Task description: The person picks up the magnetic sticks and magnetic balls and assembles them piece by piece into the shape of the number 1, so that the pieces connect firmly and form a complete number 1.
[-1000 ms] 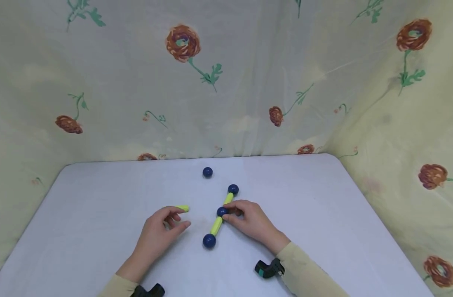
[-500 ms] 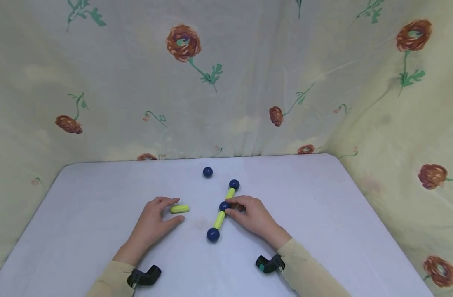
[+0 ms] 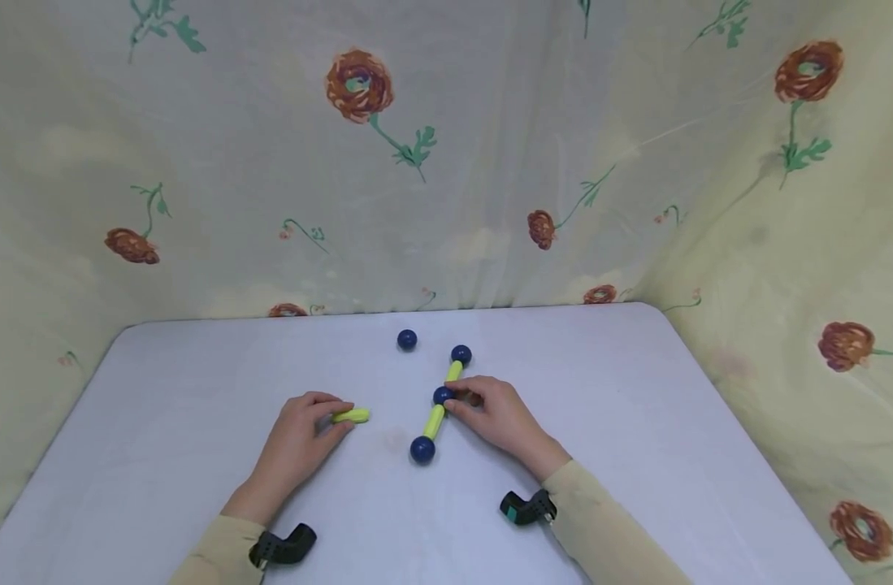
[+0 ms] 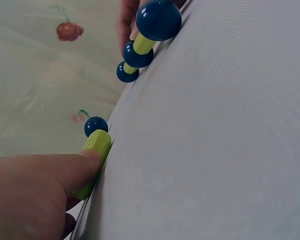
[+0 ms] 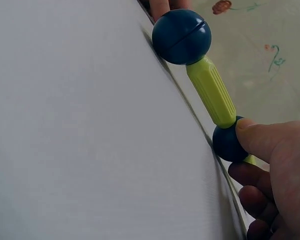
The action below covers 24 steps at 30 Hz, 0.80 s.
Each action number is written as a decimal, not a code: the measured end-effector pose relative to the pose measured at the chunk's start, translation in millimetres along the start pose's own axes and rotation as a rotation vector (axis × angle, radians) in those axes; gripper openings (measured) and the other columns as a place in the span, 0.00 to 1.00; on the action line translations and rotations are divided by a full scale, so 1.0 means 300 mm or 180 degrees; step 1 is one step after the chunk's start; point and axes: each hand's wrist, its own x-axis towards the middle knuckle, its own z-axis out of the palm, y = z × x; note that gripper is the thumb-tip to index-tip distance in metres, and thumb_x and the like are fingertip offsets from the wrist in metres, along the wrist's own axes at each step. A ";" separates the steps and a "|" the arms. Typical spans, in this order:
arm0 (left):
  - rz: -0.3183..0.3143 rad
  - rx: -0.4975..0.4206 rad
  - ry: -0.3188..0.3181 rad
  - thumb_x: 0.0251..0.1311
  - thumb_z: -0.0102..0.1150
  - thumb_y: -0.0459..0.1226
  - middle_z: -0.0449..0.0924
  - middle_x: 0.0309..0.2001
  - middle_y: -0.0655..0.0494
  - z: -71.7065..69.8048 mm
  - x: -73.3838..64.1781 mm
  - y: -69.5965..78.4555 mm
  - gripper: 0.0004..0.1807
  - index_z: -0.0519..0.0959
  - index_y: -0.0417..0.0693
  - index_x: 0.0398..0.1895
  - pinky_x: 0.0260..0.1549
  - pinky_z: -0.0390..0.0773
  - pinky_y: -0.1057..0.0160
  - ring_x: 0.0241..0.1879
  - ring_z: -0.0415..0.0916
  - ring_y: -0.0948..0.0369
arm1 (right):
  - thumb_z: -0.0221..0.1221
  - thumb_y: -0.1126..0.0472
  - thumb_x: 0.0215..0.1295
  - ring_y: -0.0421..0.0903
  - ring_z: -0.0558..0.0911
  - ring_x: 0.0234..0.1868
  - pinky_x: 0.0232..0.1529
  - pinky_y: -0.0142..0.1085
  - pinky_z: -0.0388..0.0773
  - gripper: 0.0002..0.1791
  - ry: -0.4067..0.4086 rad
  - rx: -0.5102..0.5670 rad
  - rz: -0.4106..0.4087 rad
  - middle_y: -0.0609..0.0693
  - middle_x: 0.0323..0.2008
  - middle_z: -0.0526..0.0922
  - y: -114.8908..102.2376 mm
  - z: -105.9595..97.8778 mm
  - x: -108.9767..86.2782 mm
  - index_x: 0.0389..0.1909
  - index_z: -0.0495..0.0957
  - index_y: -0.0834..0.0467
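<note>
l hand (image 3: 300,431) drew in, now pinches ylw rod (image 3: 358,415)

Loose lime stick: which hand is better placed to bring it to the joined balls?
Left, I'd judge: the left hand pinches the loose lime stick, while the right hand holds the middle joined ball and would probably have to let go first.

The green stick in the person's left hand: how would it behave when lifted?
The green stick would probably be stiff: it looks straight where the left hand pinches it. Its grooved sides suggest a fairly secure grip. If set down and pushed sideways, it might roll a little, given its long, roundish shape.
</note>
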 end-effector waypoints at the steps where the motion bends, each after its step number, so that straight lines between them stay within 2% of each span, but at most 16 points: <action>1: -0.0006 0.0009 0.0016 0.59 0.70 0.42 0.79 0.47 0.54 0.001 0.002 -0.001 0.14 0.86 0.53 0.48 0.51 0.71 0.47 0.52 0.71 0.51 | 0.65 0.49 0.65 0.37 0.76 0.38 0.41 0.36 0.75 0.17 0.0003 0.0013 0.0003 0.38 0.43 0.83 0.000 -0.001 0.004 0.54 0.83 0.47; 12: -0.0094 0.0009 0.0043 0.57 0.72 0.42 0.82 0.42 0.57 0.010 0.002 -0.011 0.12 0.87 0.53 0.44 0.48 0.72 0.50 0.49 0.71 0.53 | 0.63 0.46 0.66 0.36 0.77 0.38 0.42 0.36 0.75 0.19 -0.0008 0.0026 0.0046 0.38 0.42 0.83 0.007 0.003 0.049 0.55 0.82 0.47; 19: -0.0064 0.0105 0.0010 0.58 0.71 0.44 0.82 0.42 0.56 0.009 0.000 -0.014 0.15 0.86 0.51 0.48 0.48 0.72 0.49 0.48 0.71 0.52 | 0.63 0.46 0.67 0.37 0.77 0.37 0.39 0.36 0.75 0.19 0.0169 0.0088 0.0095 0.39 0.40 0.83 0.011 0.025 0.059 0.54 0.83 0.49; 24: -0.0067 0.0126 -0.0012 0.59 0.69 0.44 0.80 0.40 0.57 0.012 -0.005 -0.006 0.15 0.86 0.51 0.47 0.45 0.72 0.51 0.47 0.71 0.53 | 0.64 0.47 0.66 0.36 0.78 0.38 0.41 0.36 0.76 0.18 0.0270 0.0085 0.0086 0.39 0.41 0.83 0.021 0.032 0.051 0.54 0.83 0.48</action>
